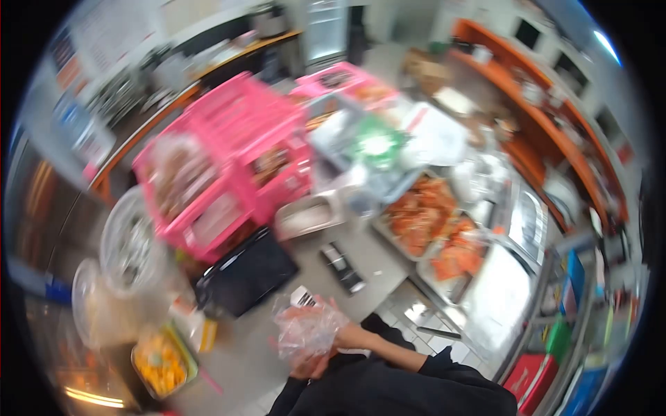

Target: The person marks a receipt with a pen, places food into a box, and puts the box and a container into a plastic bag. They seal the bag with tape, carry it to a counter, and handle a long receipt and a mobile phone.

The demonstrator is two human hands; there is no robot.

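The view is blurred. My right hand [309, 329] is raised over the steel counter [374, 256] near its front edge, and a thin clear plastic glove [300, 341] covers it, with the fingers apart. My left hand [311, 366] sits just under it, at the glove's cuff. Its fingers curl on the plastic. Both arms wear black sleeves. A small white label lies right behind the gloved hand.
Pink crates [229, 159] stand at the back left. Metal trays of orange food [420, 215] sit on the right, a black tray [243, 274] and a small black device [341, 267] in the middle. At the left are a tub of yellow food [161, 364] and clear containers [128, 243].
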